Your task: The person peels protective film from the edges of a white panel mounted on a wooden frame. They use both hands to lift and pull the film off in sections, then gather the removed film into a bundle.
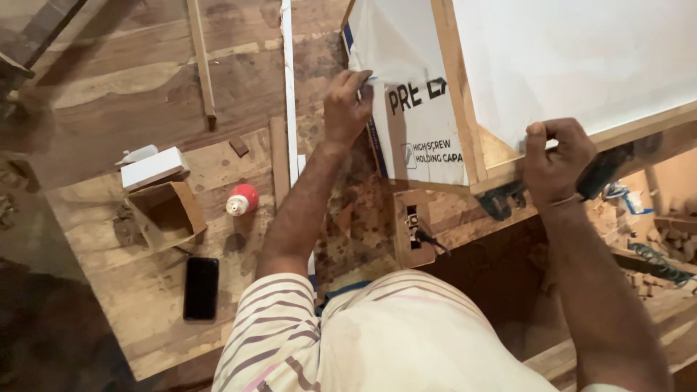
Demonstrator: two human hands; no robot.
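Observation:
A white panel (581, 51) edged with a pale wooden frame (454, 87) lies across the workbench at the upper right. A white printed film (406, 87) hangs off its left side. My left hand (347, 105) pinches the film's left edge near the top. At the frame's lower corner my right hand (555, 160) is closed on a dark power tool (602, 170), which runs along the frame's lower rail. Part of the tool is hidden under the hand and the frame.
On the wooden bench at left sit an open cardboard box (165, 214), a small white box (152, 167), a red and white bottle (242, 199) lying on its side and a black phone (200, 287). Thin wooden strips (202, 58) lie beyond. Wood scraps (664, 239) pile at right.

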